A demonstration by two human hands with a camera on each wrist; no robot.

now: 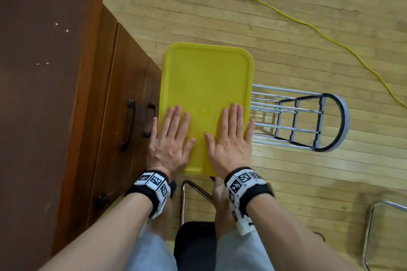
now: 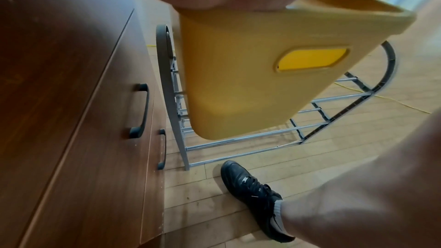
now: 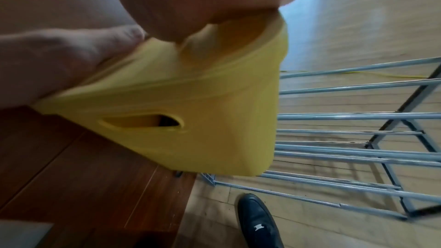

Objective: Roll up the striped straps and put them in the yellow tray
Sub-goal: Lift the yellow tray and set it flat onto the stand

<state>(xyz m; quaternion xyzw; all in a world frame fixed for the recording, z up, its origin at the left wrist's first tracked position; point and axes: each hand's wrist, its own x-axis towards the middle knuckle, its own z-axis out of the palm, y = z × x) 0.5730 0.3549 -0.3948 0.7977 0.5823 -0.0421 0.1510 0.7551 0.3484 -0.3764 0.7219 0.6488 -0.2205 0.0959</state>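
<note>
Both hands flat, fingers straight: left hand (image 1: 170, 141) and right hand (image 1: 230, 141) side by side on tray (image 1: 204, 77). Tray atop rack (image 1: 308, 121), just beside cabinet (image 1: 66, 94).

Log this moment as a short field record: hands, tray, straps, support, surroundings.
left hand: flat, fingers straight, palm down on the yellow tray
right hand: flat, fingers straight, palm down on the same tray
tray: bare of anything except the hands; slot handle in its end wall, seen from the wrist views
striped straps: not visible in any view
support: tray sits on a metal rack
surroundings: wooden cabinet to the left, yellow cable on the wood floor
</note>
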